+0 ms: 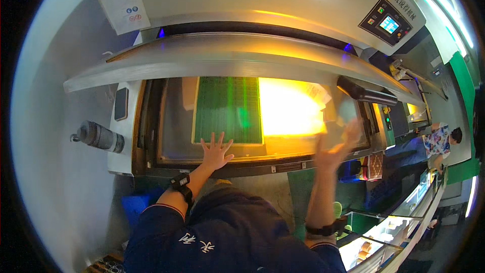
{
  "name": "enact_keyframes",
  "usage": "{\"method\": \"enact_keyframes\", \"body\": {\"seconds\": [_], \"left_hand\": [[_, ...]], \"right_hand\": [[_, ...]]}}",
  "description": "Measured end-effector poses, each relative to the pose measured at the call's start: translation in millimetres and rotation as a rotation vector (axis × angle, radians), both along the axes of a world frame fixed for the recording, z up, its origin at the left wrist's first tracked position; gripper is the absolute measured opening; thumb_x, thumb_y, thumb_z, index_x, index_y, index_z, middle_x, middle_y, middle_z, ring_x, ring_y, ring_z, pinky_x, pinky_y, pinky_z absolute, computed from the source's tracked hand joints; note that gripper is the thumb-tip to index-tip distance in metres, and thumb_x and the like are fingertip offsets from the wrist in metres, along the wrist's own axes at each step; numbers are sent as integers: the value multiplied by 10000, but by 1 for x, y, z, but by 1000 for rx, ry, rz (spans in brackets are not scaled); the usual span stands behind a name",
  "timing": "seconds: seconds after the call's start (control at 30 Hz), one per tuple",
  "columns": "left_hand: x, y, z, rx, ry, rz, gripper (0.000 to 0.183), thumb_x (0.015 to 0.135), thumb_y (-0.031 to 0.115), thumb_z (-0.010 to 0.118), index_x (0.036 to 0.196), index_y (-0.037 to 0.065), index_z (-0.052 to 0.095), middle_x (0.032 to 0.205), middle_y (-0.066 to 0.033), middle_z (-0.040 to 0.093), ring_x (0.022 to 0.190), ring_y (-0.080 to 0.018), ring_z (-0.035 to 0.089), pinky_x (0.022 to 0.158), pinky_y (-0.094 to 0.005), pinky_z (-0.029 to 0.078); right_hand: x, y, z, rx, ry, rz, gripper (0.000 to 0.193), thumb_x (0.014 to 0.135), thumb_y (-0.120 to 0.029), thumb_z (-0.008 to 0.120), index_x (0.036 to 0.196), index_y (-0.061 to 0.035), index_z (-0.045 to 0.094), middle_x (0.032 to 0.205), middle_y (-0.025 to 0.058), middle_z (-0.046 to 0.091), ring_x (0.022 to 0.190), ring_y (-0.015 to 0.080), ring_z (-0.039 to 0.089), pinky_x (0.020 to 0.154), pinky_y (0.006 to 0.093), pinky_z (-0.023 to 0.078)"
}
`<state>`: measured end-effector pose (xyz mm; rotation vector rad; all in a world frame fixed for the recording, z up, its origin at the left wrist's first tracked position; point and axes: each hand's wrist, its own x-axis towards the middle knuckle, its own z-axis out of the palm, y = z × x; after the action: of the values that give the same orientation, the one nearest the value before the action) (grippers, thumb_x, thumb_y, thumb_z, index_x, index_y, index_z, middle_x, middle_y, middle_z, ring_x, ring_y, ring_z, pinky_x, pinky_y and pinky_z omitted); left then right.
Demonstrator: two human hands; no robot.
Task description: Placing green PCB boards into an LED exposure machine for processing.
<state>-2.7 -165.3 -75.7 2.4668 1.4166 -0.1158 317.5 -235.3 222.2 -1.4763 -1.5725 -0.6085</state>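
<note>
A green panel with fine lines lies flat in the framed bed of a machine. My left hand is spread wide at the panel's near edge, fingers pointing away from me, with nothing in it. To the right of the panel a glaring white-yellow lit area hides whatever surface is there. Over the right part of the bed, beside the glare, my right hand is blurred by motion. Its thumb stands apart from its stretched fingers, and I see nothing held in it.
A raised metal cover spans the bed, with a dark handle at right. A phone and a grey bottle sit at left. A control screen is at upper right. Another person stands far right.
</note>
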Motion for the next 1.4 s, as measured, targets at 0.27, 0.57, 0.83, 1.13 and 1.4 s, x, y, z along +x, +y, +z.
{"method": "enact_keyframes", "body": {"seconds": [0.27,0.57,0.83,1.13,1.4], "left_hand": [[19,11,10,-66,26,5,689,961,646,417,1567,374,235,1668,-103,13,1510,-434,-22,1069,-809,21],[79,-75,78,-234,-343,-488,757,914,571,546,1504,121,394,1599,-160,292,1458,-388,281,1133,-683,175],[110,-43,45,-392,-508,-785,469,1023,426,478,1357,118,594,1397,-131,576,1244,-300,570,1067,-417,423],[38,56,-6,-38,-113,133,586,1000,519,413,1543,325,312,1661,-37,119,1487,-481,68,1082,-809,53],[35,52,9,149,68,153,565,1006,505,395,1545,365,299,1658,-34,138,1494,-465,62,1072,-820,24]], "right_hand": [[70,19,128,-277,-205,-143,435,691,-224,801,1074,-96,639,1024,104,643,1043,326,576,1000,530,391],[42,-87,-42,-1181,-274,-179,329,716,-429,788,826,-119,769,854,111,719,837,287,700,743,436,556],[37,-105,-269,-1770,-310,-54,530,776,-574,731,1065,-129,738,1028,136,727,997,328,692,865,453,529],[43,-125,-279,-1621,-197,-93,452,781,-503,738,1029,-125,742,1021,132,726,1011,339,675,903,457,504],[74,-169,-254,-803,970,-191,262,907,-203,657,1074,-4,694,1016,111,720,944,209,681,873,336,515]]}}
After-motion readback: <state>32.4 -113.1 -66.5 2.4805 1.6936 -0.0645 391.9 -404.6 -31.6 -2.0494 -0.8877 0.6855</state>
